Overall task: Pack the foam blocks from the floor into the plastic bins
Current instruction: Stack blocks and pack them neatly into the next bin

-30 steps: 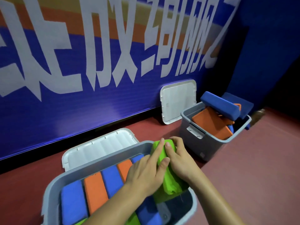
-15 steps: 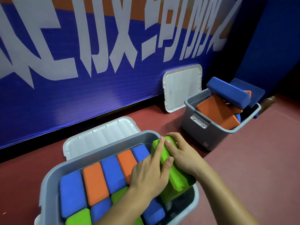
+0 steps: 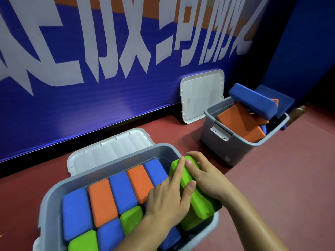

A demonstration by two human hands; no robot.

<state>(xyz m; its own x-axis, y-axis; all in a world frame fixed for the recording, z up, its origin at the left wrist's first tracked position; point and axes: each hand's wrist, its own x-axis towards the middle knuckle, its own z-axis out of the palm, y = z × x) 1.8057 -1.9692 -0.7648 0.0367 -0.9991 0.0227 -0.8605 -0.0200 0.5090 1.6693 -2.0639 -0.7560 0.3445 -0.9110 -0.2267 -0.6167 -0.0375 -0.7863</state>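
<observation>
A grey plastic bin stands close in front of me, packed with rows of blue, orange and green foam blocks. At its right end a green foam block stands tilted, sticking up above the rim. My left hand presses on the block's left side with straight fingers, its thumb on the top face. My right hand grips the block's far end from the right, fingers curled over it. A second grey bin at the right holds orange blocks, and a long blue block lies across its rim.
A white lid lies flat on the red floor behind the near bin. Another white lid leans on the blue banner wall beside the far bin. Bare red floor spreads to the right of both bins.
Both hands stayed on the green block, which has sunk a little deeper at the bin's right end. My view has tipped down, showing more of the packed rows.
</observation>
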